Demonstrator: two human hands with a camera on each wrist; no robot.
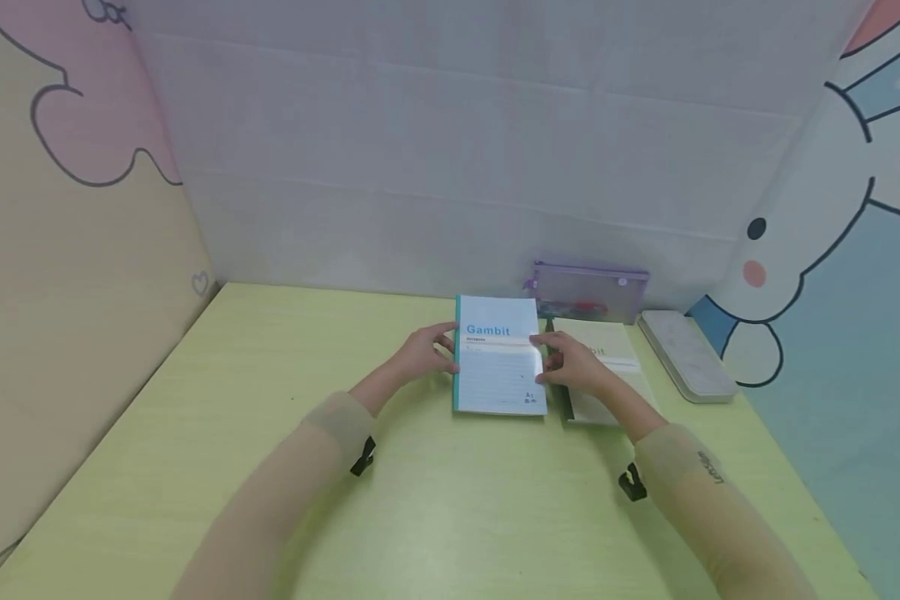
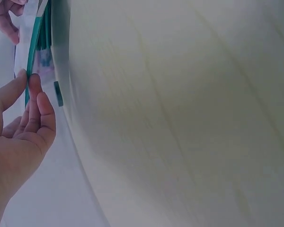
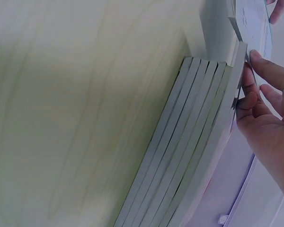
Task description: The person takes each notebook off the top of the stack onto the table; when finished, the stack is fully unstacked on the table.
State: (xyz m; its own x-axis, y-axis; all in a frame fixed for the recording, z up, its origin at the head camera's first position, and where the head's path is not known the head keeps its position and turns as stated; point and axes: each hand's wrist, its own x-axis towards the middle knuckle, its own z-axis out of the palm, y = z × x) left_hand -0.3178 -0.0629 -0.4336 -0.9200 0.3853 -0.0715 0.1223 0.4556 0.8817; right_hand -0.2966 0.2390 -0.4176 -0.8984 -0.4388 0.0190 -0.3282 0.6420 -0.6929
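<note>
A blue "Gambit" notebook (image 1: 498, 375) with a green spine is in front of me, cover up. My left hand (image 1: 423, 354) pinches its spine edge between thumb and fingers. In the left wrist view the green spine (image 2: 34, 45) shows between those fingertips. My right hand (image 1: 574, 364) holds the opposite edge. The right wrist view has the thumb on the blue cover (image 3: 250, 26). Below the right hand lies a stack of notebooks (image 3: 184, 132), with a pale cover (image 1: 618, 342) on top, partly hidden by that hand.
Behind the stack, a purple translucent pencil case (image 1: 588, 287) stands against the white backdrop. A grey-white flat box (image 1: 686, 354) lies to the right of the stack. The pale yellow table (image 1: 435, 508) extends to the left and front, with patterned panels (image 1: 832, 275) at both sides.
</note>
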